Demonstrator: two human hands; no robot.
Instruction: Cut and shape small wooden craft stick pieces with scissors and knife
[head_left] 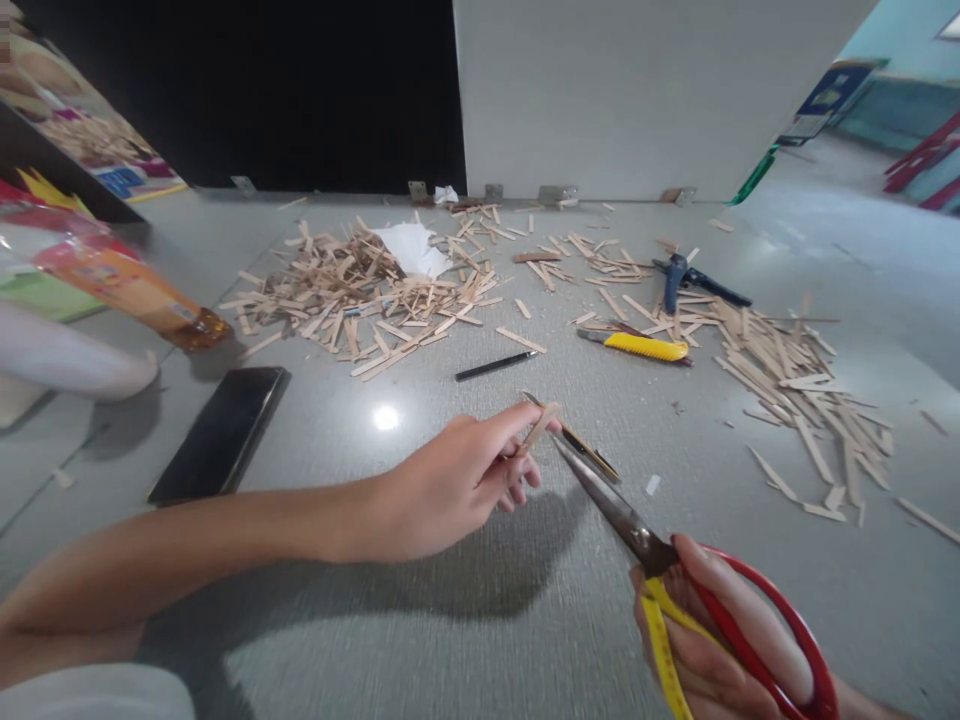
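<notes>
In my left hand [442,480], a small flat wooden stick [540,428] is pinched between thumb and fingers. My right hand [712,635] grips a pair of scissors [616,512] with a red handle loop. A yellow strip with small marks [660,640] runs along the handle side by my right fingers. The scissor blades look closed together, their tips close to the stick; whether they touch it I cannot tell. Just behind the tips, a gold and black pen [592,455] lies on the floor. Farther back lies a slim black pen [495,366].
Piles of wooden sticks [330,285] spread across the grey floor, with more sticks [814,395] at right. A yellow cutter [645,347], a dark blue tool [677,280], white paper [415,248], a phone [217,435] and an orange-labelled bottle [127,290] lie around. A person's limb [67,345] shows at left.
</notes>
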